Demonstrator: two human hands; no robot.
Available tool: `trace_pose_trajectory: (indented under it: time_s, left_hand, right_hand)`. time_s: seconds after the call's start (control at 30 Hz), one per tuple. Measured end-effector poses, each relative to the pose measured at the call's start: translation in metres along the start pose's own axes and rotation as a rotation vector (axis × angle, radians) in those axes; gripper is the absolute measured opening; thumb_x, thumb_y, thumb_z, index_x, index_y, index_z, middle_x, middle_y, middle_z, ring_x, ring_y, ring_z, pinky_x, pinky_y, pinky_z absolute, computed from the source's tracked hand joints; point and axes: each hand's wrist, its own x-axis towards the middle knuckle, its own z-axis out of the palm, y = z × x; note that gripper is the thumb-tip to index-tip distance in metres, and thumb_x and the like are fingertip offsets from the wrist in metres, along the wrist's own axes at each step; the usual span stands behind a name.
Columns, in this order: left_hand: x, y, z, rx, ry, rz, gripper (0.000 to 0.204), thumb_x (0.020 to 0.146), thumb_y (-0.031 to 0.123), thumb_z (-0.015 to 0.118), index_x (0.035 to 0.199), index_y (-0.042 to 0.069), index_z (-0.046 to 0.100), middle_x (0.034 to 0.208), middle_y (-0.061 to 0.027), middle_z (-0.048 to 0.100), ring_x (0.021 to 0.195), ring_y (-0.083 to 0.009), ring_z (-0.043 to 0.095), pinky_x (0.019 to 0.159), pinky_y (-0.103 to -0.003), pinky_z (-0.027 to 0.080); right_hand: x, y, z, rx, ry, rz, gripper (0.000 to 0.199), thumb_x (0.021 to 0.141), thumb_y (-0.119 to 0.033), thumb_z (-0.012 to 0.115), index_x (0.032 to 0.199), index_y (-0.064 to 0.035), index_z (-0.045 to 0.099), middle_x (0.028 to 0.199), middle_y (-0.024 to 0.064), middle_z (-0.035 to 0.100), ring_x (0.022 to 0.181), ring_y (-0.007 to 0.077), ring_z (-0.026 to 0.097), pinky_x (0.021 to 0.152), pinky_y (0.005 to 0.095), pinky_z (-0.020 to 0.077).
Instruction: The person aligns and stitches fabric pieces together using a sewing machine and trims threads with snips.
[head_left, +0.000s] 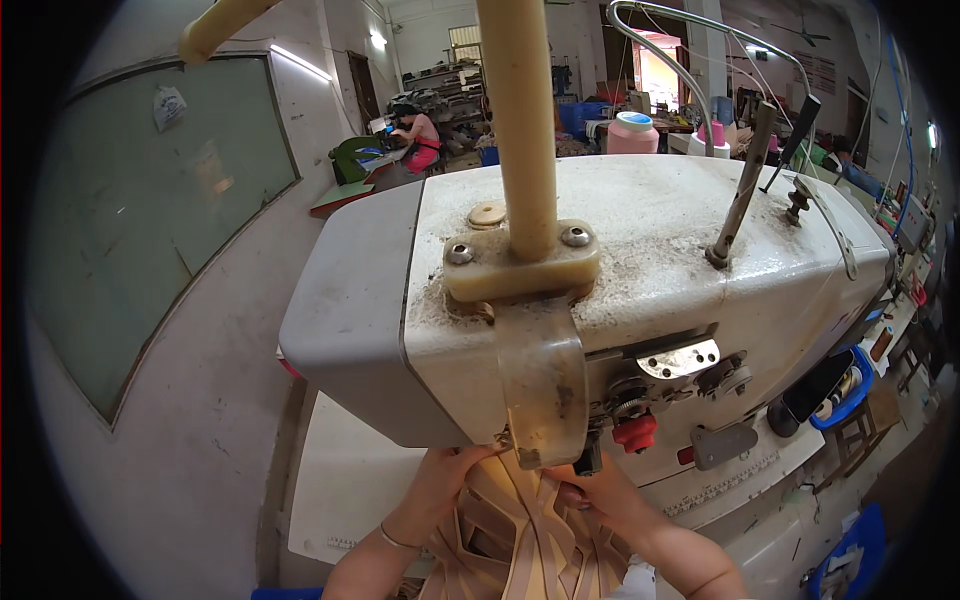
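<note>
A large white industrial sewing machine point(640, 200) stands right in front of me. Below its head, a bundle of tan strips point(525, 520), looking like leather or fabric straps, spreads down toward my lap. My left hand point(445, 485), with a bangle at the wrist, grips the strips' left edge, thumb on top, near the needle area. On the other side my right hand point(598, 492) holds the strips, its fingers curled and partly covered by the machine parts. A cloudy plastic guard point(543, 385) hides the needle and the strips' far ends.
A cream post point(520, 120) rises from the machine top. Thread cones point(632, 135) stand behind it. A red knob point(634, 432) juts out above my right hand. Blue baskets point(848, 390) sit at the right. A person in pink point(422, 138) works farther back.
</note>
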Motion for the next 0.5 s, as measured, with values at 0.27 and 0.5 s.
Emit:
trace_pose_trajectory:
  time_s: [0.27, 0.5]
  left_hand:
    - [0.038, 0.002, -0.029, -0.209, -0.199, -0.197, 0.030, 0.081, 0.018, 0.061, 0.107, 0.005, 0.054, 0.102, -0.0050, 0.058, 0.091, -0.0167, 0.058, 0.079, -0.031, 0.049]
    - [0.088, -0.029, -0.037, -0.391, -0.308, -0.059, 0.034, 0.086, 0.028, 0.053, 0.112, 0.005, 0.052, 0.105, -0.0084, 0.058, 0.094, -0.0198, 0.057, 0.082, -0.035, 0.048]
  right_hand:
    - [0.005, -0.023, -0.044, -0.003, -0.167, 0.027, 0.027, 0.087, -0.023, 0.047, 0.064, -0.0111, 0.038, 0.052, -0.0037, 0.032, 0.045, 0.0062, 0.027, 0.043, 0.0223, 0.0200]
    - [0.066, -0.067, -0.069, -1.318, -0.094, -0.471, 0.023, 0.088, -0.024, 0.050, 0.076, -0.0044, 0.054, 0.056, -0.0009, 0.042, 0.050, 0.0070, 0.036, 0.047, 0.0218, 0.0284]
